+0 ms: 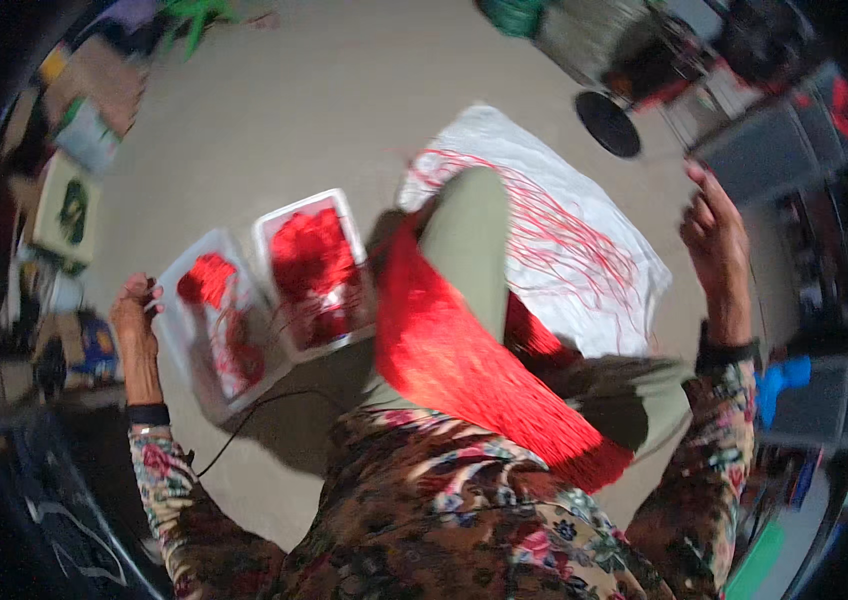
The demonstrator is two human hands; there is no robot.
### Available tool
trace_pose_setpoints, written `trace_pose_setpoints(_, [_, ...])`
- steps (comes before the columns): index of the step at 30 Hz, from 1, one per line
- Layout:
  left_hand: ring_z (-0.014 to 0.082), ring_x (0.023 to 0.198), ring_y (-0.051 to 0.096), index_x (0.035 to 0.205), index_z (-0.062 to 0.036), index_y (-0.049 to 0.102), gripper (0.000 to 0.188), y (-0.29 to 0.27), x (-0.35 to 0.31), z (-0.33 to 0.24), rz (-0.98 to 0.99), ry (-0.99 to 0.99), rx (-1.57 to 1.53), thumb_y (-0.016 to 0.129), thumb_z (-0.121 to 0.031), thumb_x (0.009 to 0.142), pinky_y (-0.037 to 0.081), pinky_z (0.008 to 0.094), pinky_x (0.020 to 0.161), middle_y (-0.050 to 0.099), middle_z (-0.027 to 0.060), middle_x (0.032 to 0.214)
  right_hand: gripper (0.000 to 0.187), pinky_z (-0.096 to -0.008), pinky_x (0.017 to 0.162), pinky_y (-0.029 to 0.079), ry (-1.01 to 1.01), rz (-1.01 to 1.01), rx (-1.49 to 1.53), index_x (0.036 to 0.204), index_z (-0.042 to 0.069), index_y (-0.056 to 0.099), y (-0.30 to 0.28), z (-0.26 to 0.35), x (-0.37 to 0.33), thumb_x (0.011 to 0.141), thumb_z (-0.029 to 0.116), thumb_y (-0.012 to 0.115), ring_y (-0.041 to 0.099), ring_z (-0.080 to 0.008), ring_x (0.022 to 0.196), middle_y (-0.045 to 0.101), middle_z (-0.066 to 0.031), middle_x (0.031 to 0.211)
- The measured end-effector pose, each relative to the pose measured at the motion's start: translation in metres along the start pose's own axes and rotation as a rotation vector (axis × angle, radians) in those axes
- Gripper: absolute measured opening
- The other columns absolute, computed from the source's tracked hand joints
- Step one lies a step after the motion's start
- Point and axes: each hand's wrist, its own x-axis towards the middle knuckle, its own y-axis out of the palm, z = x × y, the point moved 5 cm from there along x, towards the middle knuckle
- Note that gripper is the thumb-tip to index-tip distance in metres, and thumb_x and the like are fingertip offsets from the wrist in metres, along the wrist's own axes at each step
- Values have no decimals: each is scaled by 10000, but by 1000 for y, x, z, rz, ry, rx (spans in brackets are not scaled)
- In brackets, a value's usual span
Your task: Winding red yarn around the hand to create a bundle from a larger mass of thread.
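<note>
My left hand (pixel 136 308) is raised at the left, beside a translucent white tray (pixel 172 330). Its fingers are curled together, and whatever they may hold is too small to make out. Far to the right, my right hand (pixel 714 222) is held up with bent fingers and the fingertips drawn together; any thin thing in them cannot be seen. Across my lap lies a broad bundle of shiny red strands (pixel 474 360), draped over my bent legs. Red bead-like or foil-like pieces (pixel 209 280) lie in the left tray. A second white tray (pixel 262 240) holds a heap of shiny red material (pixel 309 250).
Red cords (pixel 564 240) are spread over a white sheet (pixel 489 130) beyond my knee. A dark cable (pixel 244 425) runs by the trays. A round black disc (pixel 608 124) stands at the upper right. Boxes (pixel 64 210) line the left; grey drawers (pixel 774 150) stand right.
</note>
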Motion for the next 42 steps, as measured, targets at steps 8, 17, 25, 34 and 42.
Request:
trace_pose_setpoints(8, [152,975,613,1242,37,519,425,372,-217,-210,1025,305,-47,592,-205,901,450,238,751,619,128,1139,344,-201,462,217,-110,285,241,1164,-39,514,51,32,-14,1003,247,412,237,-31,508,227,88,603])
trace_pose_setpoints(17, [95,776,572,1176,36,500,389,505,-372,-196,1843,-83,-311,613,-212,898,461,214,633,613,69,904,285,-225,433,205,-124,158,441,1093,-2,518,38,48,-31,1011,249,411,240,-63,470,261,49,563])
trace_pose_setpoints(25, [45,567,492,894,-4,654,200,531,-333,-164,1627,138,91,648,-203,880,385,181,517,543,-20,633,362,-241,520,319,-114,28,448,1177,-54,481,-36,4,-15,998,257,430,349,-78,528,328,39,615])
trace_pose_setpoints(34, [29,512,438,834,-11,671,165,544,-310,-156,1557,301,299,657,-173,862,355,206,456,530,-41,596,286,-304,686,485,-65,-209,-982,953,-37,651,-119,-76,-28,897,236,586,596,-134,776,660,-69,823])
trace_pose_setpoints(42, [56,606,469,772,21,666,193,569,-333,-165,1806,309,385,648,-166,821,393,251,540,561,-9,624,412,-249,741,474,-243,46,-350,1191,13,548,-26,-44,-21,865,237,663,573,-116,830,614,-51,952])
